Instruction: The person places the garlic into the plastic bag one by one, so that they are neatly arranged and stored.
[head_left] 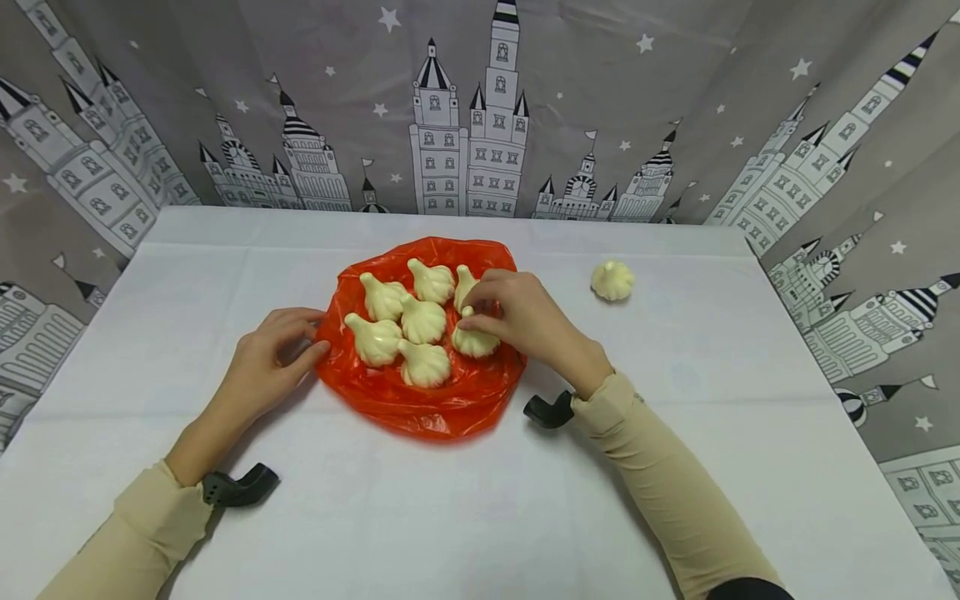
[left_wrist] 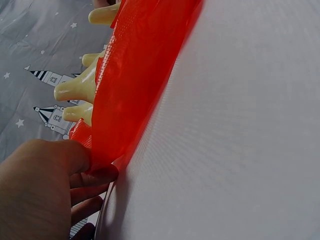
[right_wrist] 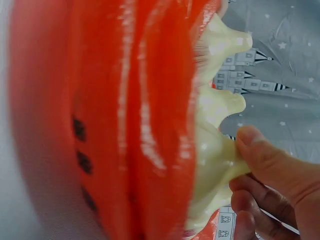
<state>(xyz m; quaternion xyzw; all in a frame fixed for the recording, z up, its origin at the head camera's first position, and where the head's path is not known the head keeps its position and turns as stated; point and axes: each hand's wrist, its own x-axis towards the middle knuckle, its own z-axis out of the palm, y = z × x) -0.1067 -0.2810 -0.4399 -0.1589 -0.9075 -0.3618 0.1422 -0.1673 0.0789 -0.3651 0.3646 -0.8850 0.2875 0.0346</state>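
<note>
A red plastic bag [head_left: 431, 421] lies spread on the table with its rim rolled open. Inside sit several pale garlic bulbs [head_left: 422, 321], most with their stems pointing up. At the bag's left edge my left hand [head_left: 262, 358] pinches the rim between thumb and fingers, as the left wrist view shows. My right hand [head_left: 528, 317] reaches over the right rim and pinches the stem of a garlic bulb [right_wrist: 215, 167] at that side of the bag. The fingers partly cover another garlic bulb [head_left: 463, 285] just behind it.
One more garlic bulb [head_left: 612, 280] lies alone on the white tablecloth [head_left: 697, 333], right of the bag. A grey curtain [head_left: 600, 75] printed with castles and stars hangs behind the table. Dark curved wrist mounts [head_left: 242, 486] stick out from both cuffs.
</note>
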